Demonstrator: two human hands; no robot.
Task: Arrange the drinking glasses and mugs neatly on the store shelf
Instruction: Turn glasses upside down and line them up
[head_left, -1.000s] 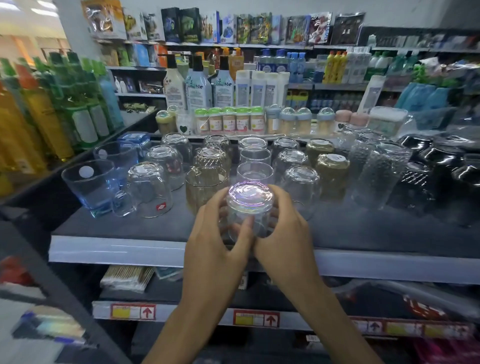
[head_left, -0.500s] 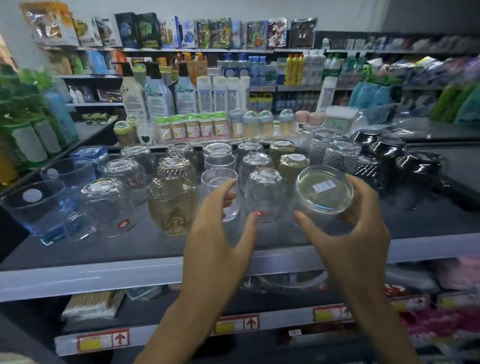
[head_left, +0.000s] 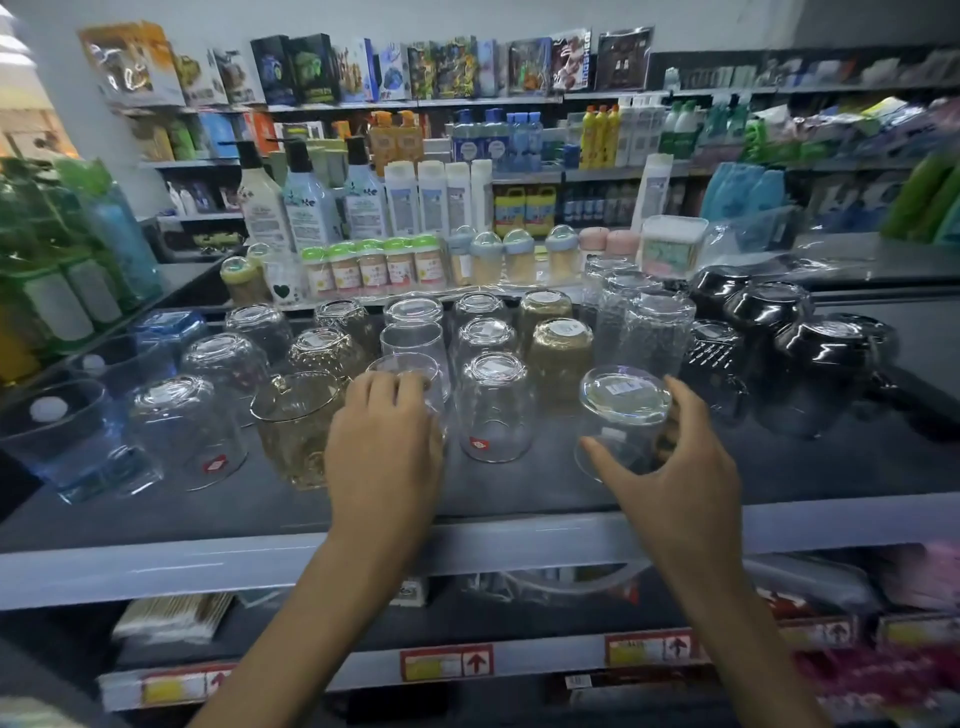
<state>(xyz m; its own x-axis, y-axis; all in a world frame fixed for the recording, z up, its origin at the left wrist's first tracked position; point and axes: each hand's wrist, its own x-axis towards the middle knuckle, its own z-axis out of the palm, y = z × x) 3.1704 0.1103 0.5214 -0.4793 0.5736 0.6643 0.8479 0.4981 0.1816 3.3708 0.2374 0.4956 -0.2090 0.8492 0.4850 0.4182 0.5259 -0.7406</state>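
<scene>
The dark grey store shelf (head_left: 260, 519) held rows of glasses. The right hand (head_left: 685, 483) clasped a clear upturned drinking glass (head_left: 621, 415) (sticker on its base) near the front edge, before the amber ribbed glasses (head_left: 561, 353). It wanted setting down squarely in that column. The left hand (head_left: 387, 447) curled over a clear upright tumbler (head_left: 410, 366).

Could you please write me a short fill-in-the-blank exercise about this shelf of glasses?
1. The right hand grips a clear glass turned ____ down.
2. The left hand holds a plain tumbler at the ____ of its column.
3. The right-end mugs on the shelf are ____.
4. The left-end mugs are ____.
Missing words: upside; front; black; blue.
</scene>
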